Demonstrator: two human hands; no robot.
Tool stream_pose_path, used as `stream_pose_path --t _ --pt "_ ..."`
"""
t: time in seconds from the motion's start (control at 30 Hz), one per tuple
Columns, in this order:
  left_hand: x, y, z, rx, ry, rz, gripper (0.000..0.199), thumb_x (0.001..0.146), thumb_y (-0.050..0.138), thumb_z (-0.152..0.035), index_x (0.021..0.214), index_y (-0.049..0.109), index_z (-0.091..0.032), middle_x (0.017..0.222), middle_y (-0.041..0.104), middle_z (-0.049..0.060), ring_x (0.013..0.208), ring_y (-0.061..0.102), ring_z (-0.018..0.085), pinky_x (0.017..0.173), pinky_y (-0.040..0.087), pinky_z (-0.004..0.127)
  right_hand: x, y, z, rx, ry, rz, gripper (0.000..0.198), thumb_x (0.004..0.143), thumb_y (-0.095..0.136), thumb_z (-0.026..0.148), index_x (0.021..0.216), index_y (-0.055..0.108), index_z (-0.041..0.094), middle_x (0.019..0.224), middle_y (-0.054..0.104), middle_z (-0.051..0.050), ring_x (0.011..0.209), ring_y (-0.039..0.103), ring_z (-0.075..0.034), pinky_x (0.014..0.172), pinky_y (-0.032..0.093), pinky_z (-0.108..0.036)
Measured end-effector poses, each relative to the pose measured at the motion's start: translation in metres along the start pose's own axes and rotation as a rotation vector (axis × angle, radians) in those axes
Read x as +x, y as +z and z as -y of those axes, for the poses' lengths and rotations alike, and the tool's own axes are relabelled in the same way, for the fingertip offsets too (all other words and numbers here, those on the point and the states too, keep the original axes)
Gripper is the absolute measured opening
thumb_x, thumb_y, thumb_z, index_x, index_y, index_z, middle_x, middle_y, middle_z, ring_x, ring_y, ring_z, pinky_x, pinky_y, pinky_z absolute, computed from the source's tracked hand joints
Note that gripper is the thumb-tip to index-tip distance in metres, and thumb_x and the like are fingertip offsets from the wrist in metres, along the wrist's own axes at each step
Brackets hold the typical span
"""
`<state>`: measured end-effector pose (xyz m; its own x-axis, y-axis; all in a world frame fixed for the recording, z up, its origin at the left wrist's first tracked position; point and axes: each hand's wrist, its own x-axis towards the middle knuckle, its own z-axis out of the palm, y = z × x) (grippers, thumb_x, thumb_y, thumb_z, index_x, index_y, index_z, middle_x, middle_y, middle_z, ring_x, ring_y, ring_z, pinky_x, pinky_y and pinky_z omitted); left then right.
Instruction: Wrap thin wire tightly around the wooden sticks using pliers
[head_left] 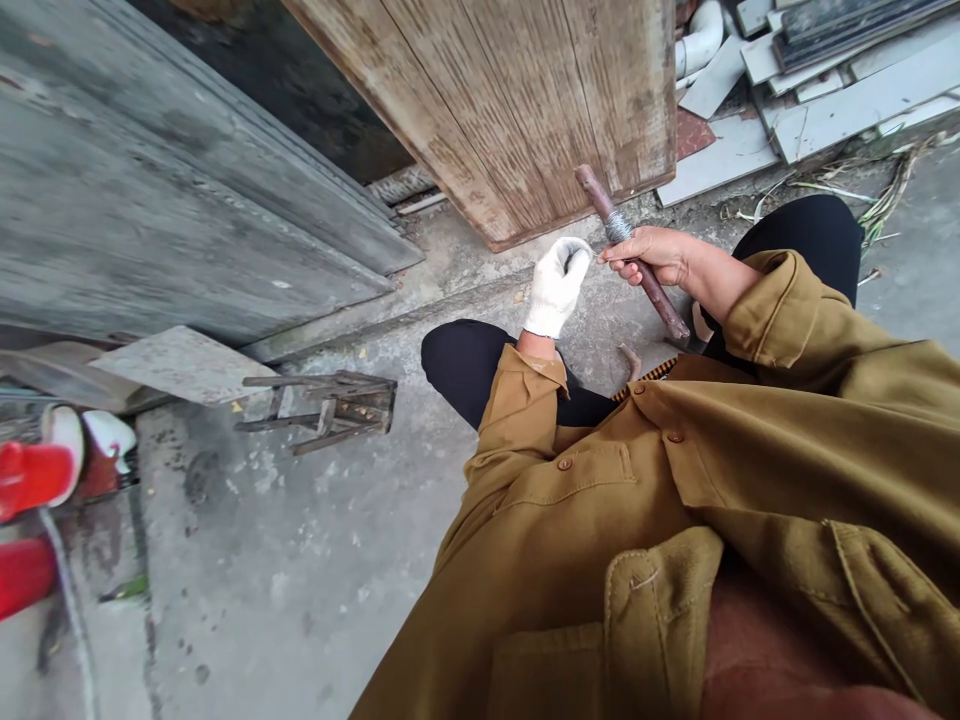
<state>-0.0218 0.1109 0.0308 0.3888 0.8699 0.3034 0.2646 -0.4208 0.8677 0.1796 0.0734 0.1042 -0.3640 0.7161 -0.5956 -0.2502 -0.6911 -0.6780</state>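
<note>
My right hand (651,256), bare, is wrapped around a brown wooden stick (662,298) held at a slant above the ground. Silvery wire (617,226) is wound in a tight band around the stick, just above my fingers. My left hand (559,285) wears a white knitted glove and is closed, thumb against curled fingers. A thin strand of the wire seems to run from the glove to my right fingertips. The glove hides most of what it grips.
A weathered wooden panel (525,110) stands in front, with a grey wooden panel (172,190) to the left. A small wooden stool (341,405) lies on its side on the concrete. Tile pieces (870,95) are stacked at upper right; red objects (34,480) sit far left.
</note>
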Motion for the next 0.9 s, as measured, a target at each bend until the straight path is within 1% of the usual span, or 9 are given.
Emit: stream_pose_path --t 0.07,0.13,0.2,0.27,0.4,0.6,0.73,0.8,0.9 --pt "0.0 0.0 0.0 -0.046 -0.045 -0.022 0.022 0.104 0.058 -0.039 0.096 0.067 -0.021 0.095 0.073 0.004 0.086 0.071 0.014 0.083 0.06 0.029 -0.001 -0.001 0.001 -0.038 -0.006 0.013 0.019 0.096 0.07 0.007 0.083 0.059 0.013 0.058 0.053 0.003 0.041 0.04 -0.003 0.038 0.034 -0.014" --pt "-0.001 -0.001 -0.004 -0.106 -0.087 -0.019 0.022 0.103 0.059 -0.04 0.096 0.068 -0.021 0.094 0.073 0.003 0.076 0.068 0.012 0.072 0.059 0.026 -0.002 -0.001 0.002 -0.08 -0.01 0.029 0.021 0.094 0.075 0.009 0.081 0.059 0.014 0.058 0.054 0.003 0.041 0.04 -0.003 0.038 0.034 -0.014" --pt "-0.002 -0.004 -0.01 -0.164 -0.12 0.014 0.024 0.102 0.061 -0.042 0.095 0.069 -0.021 0.092 0.072 0.002 0.065 0.062 0.009 0.061 0.054 0.024 -0.003 -0.001 0.003 -0.114 -0.016 0.027 0.024 0.092 0.078 0.009 0.077 0.059 0.014 0.058 0.053 0.003 0.041 0.04 -0.003 0.038 0.033 -0.014" --pt "-0.002 -0.006 -0.017 -0.205 -0.149 0.043 0.026 0.1 0.063 -0.045 0.093 0.07 -0.021 0.09 0.072 0.002 0.059 0.058 0.008 0.054 0.049 0.022 -0.004 0.001 0.003 -0.137 -0.024 0.005 0.028 0.09 0.078 0.008 0.073 0.058 0.014 0.056 0.052 0.003 0.041 0.04 -0.003 0.037 0.033 -0.014" --pt "-0.002 -0.006 -0.025 -0.231 -0.188 0.017 0.03 0.096 0.069 -0.049 0.087 0.068 -0.02 0.081 0.069 0.001 0.058 0.057 0.008 0.05 0.045 0.021 -0.006 0.003 0.004 -0.179 -0.03 0.011 0.034 0.089 0.081 0.011 0.069 0.055 0.015 0.055 0.052 0.003 0.041 0.041 -0.003 0.037 0.033 -0.015" --pt "0.0 -0.007 -0.028 -0.231 -0.234 0.026 0.033 0.096 0.072 -0.046 0.077 0.065 -0.02 0.065 0.06 -0.001 0.052 0.052 0.008 0.048 0.044 0.021 -0.007 -0.001 0.004 -0.288 -0.017 0.022 0.037 0.087 0.085 0.015 0.069 0.053 0.018 0.052 0.051 0.003 0.041 0.042 -0.005 0.038 0.034 -0.016" --pt "0.001 -0.01 -0.034 -0.327 -0.304 0.069 0.04 0.092 0.076 -0.05 0.072 0.061 -0.019 0.059 0.054 -0.003 0.048 0.047 0.006 0.046 0.042 0.021 -0.005 -0.004 0.002 -0.3 -0.104 0.045 0.039 0.084 0.089 0.018 0.069 0.052 0.018 0.052 0.052 0.004 0.043 0.043 -0.005 0.04 0.035 -0.016" --pt "0.001 -0.012 -0.038 -0.393 -0.339 0.099 0.044 0.09 0.077 -0.055 0.072 0.06 -0.019 0.057 0.052 -0.004 0.045 0.044 0.006 0.046 0.043 0.021 -0.005 -0.004 0.002 -0.289 -0.154 0.053 0.041 0.083 0.091 0.021 0.069 0.052 0.019 0.052 0.051 0.005 0.043 0.042 -0.004 0.041 0.035 -0.017" --pt "0.0 -0.012 -0.038 -0.448 -0.359 0.13 0.049 0.089 0.076 -0.064 0.074 0.06 -0.02 0.052 0.047 -0.006 0.042 0.039 0.006 0.047 0.045 0.022 -0.007 -0.003 0.003 -0.296 -0.179 0.064 0.042 0.081 0.092 0.024 0.071 0.052 0.019 0.053 0.05 0.006 0.044 0.042 -0.004 0.042 0.034 -0.017"
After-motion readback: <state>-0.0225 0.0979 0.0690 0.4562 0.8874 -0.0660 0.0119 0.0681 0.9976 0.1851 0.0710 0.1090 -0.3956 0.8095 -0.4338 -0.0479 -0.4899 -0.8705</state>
